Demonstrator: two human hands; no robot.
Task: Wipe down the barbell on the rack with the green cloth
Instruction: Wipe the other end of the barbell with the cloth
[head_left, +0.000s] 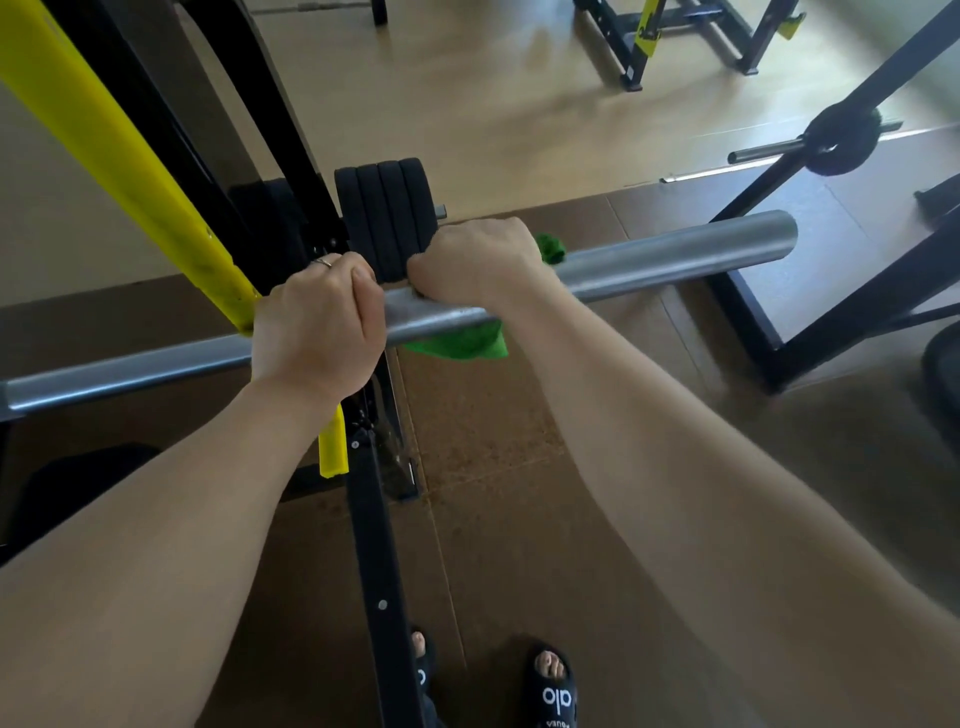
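Note:
A grey steel barbell (675, 257) runs across the view from lower left to upper right, resting on a black and yellow rack (119, 156). My left hand (317, 325) is wrapped bare around the bar next to the yellow upright. Just to its right, my right hand (478, 260) grips the bar's thick sleeve with the green cloth (462, 345) folded around it. Cloth shows below the bar and behind my knuckles. The sleeve's free end points to the right.
Several black weight plates (384, 213) sit on a peg behind the bar. A black rack frame (810, 291) with a plate on a peg (841, 137) stands at the right. More racks (675, 36) are at the back. My sandalled feet (553, 686) stand on brown mats.

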